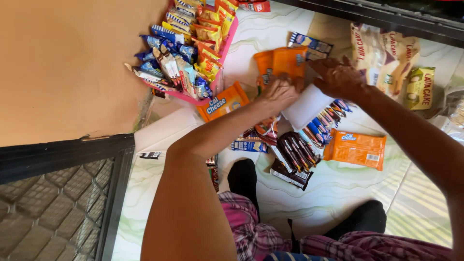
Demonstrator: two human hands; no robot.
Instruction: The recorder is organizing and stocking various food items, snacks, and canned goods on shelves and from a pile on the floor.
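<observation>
1. Sitting on a pale marbled floor point(338, 193), the person reaches both bare arms forward over a spread of snack packets; checked trousers and two dark socks show at the bottom of the view.
2. Left hand point(280, 92): its fingers are curled together around the near edge of an orange packet point(285, 62), so the grip is clamped on that packet; the packet stands raised off the floor, just in front of the hand.
3. Right hand point(340, 77): palm down, fingers bent, it rests on the top end of a white sheet point(305, 105); whether its grip is closed on the sheet or only pressing on it, I cannot tell.
4. White sheet: it slants between the two hands, touching both, and lies over a row of blue packets point(325, 124).
5. Dark brown packets point(296, 152) lie fanned just below the sheet; a flat orange biscuit pack point(356, 149) lies beside them to the right.
6. Another orange pack point(223, 101) leans near the left forearm, against a pink tray point(220, 79) crammed with blue and yellow packets.
7. Large beige cake bags point(384, 55) lie well apart at the upper right.
</observation>
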